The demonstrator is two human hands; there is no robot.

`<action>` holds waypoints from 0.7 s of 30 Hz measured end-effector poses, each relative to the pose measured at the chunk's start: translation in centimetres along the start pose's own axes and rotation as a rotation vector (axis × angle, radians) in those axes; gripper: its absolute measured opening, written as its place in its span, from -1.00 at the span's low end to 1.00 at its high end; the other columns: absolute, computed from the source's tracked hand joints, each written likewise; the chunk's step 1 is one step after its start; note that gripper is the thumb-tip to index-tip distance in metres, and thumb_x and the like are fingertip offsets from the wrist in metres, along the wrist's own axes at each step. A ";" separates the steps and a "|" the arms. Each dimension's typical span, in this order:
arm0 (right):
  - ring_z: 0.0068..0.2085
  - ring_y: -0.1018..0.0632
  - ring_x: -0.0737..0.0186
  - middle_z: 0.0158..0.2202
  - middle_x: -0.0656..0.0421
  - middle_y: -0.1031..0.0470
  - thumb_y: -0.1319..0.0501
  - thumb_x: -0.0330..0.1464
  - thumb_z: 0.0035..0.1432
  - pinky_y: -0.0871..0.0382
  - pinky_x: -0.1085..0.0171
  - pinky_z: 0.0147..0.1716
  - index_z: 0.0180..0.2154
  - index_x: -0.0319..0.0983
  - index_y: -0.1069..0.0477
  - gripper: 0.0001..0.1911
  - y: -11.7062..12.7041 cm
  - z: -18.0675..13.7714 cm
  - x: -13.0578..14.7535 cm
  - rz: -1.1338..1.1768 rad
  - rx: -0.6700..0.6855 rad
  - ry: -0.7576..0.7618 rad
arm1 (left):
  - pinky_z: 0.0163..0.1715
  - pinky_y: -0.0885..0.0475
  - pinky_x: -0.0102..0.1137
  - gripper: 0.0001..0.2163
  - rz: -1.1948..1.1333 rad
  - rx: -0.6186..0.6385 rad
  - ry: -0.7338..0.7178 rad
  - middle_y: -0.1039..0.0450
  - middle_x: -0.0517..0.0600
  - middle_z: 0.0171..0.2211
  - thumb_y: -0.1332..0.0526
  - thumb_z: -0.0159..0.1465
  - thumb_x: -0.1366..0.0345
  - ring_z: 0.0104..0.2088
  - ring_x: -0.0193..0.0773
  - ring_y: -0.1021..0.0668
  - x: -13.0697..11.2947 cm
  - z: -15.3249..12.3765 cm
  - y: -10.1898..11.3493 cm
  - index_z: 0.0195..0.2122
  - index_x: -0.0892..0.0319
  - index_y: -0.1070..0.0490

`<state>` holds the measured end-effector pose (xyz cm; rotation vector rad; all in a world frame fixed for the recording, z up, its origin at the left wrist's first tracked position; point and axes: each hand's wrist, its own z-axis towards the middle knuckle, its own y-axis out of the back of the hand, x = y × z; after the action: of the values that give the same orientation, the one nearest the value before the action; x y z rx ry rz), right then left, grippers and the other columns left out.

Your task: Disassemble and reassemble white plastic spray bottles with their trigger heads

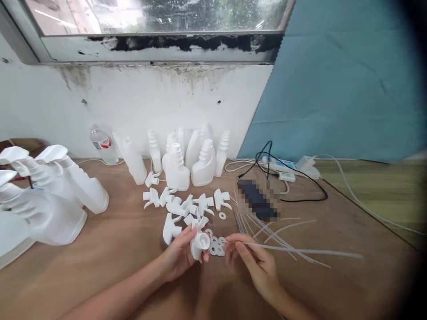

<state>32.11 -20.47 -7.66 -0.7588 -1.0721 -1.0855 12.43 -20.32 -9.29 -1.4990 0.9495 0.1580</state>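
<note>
My left hand is wrapped round a white spray trigger head, whose round collar opening is turned toward my right side. Between the thumb and fingers of my right hand is a thin translucent dip tube. Its short end points at the trigger head, and its long end reaches out to the right. Several white ring washers lie on the table between my hands. Other spray trigger heads are scattered just beyond. More loose dip tubes fan out behind my right hand.
White bottles stand along the wall, and finished-looking spray bottles fill the left side. A clear water bottle leans at the back. A power strip with black and white cables lies back right, near a blurred dark object.
</note>
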 end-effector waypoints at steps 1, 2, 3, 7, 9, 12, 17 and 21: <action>-0.46 -0.54 0.33 -0.37 0.17 -0.49 -0.03 -0.38 0.34 -0.44 0.40 -0.54 -0.13 -0.11 -0.44 -0.77 -0.1 0.0 0.2 0.021 -0.003 0.017 | -0.50 -0.29 -0.43 -0.76 0.011 -0.002 0.009 -0.44 0.01 -0.31 -0.11 0.31 0.11 -0.53 -0.30 -0.51 0.0 0.0 0.0 -0.17 0.19 -0.34; -0.43 -0.54 0.32 -0.33 0.16 -0.48 -0.02 -0.38 0.34 -0.46 0.39 -0.50 -0.14 -0.13 -0.44 -0.77 -0.1 0.1 0.4 0.031 0.003 0.044 | -0.51 -0.29 -0.44 -0.75 0.021 -0.005 0.014 -0.44 0.01 -0.32 -0.10 0.32 0.11 -0.52 -0.30 -0.51 0.1 -0.1 0.0 -0.16 0.19 -0.33; -0.41 -0.55 0.32 -0.32 0.14 -0.47 -0.02 -0.38 0.34 -0.48 0.37 -0.46 -0.15 -0.14 -0.44 -0.77 -0.1 0.1 0.5 0.035 0.012 0.070 | -0.51 -0.29 -0.44 -0.75 0.032 -0.005 0.017 -0.43 0.01 -0.33 -0.09 0.33 0.12 -0.51 -0.30 -0.51 0.2 -0.1 0.0 -0.15 0.19 -0.33; -0.40 -0.54 0.30 -0.29 0.12 -0.41 0.03 -0.38 0.36 -0.49 0.29 -0.44 -0.13 -0.16 -0.39 -0.77 0.0 -0.2 0.5 0.067 0.090 0.147 | -0.48 -0.31 -0.44 -0.77 0.077 0.015 0.014 -0.42 0.00 -0.38 -0.09 0.33 0.12 -0.48 -0.29 -0.51 0.4 -0.5 0.0 -0.14 0.18 -0.31; -0.39 -0.53 0.30 -0.26 0.12 -0.39 0.04 -0.38 0.37 -0.48 0.29 -0.45 -0.10 -0.16 -0.38 -0.76 0.1 -0.5 0.3 0.068 0.131 0.174 | -0.48 -0.32 -0.44 -0.77 0.094 0.018 -0.003 -0.42 0.00 -0.39 -0.10 0.33 0.13 -0.48 -0.29 -0.51 0.4 -0.7 -0.2 -0.15 0.18 -0.30; -0.37 -0.54 0.31 -0.22 0.10 -0.39 0.05 -0.39 0.37 -0.47 0.29 -0.42 -0.09 -0.15 -0.39 -0.74 0.2 -0.8 -0.1 0.026 0.159 0.185 | -0.48 -0.32 -0.44 -0.78 0.105 0.012 -0.018 -0.43 0.02 -0.35 -0.12 0.32 0.13 -0.49 -0.29 -0.52 0.3 -0.8 -0.3 -0.16 0.19 -0.29; -0.36 -0.52 0.30 -0.23 0.10 -0.40 0.05 -0.38 0.37 -0.45 0.27 -0.36 -0.10 -0.18 -0.41 -0.73 0.3 -0.8 -0.3 -0.032 0.180 0.138 | -0.47 -0.32 -0.44 -0.78 0.129 0.032 -0.024 -0.42 0.02 -0.42 -0.10 0.34 0.14 -0.47 -0.27 -0.52 0.4 -0.8 0.0 -0.15 0.19 -0.30; -0.36 -0.52 0.31 -0.23 0.10 -0.39 0.06 -0.38 0.37 -0.44 0.28 -0.38 -0.10 -0.17 -0.39 -0.73 0.3 -0.8 -0.5 -0.016 0.182 0.142 | -0.46 -0.32 -0.44 -0.78 0.141 0.047 -0.034 -0.42 0.03 -0.39 -0.07 0.35 0.14 -0.46 -0.28 -0.52 0.5 -0.7 0.3 -0.16 0.20 -0.30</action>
<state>32.57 -20.97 -8.37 -0.5219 -1.0411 -1.0235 12.26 -21.08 -9.68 -1.3819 1.0248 0.2607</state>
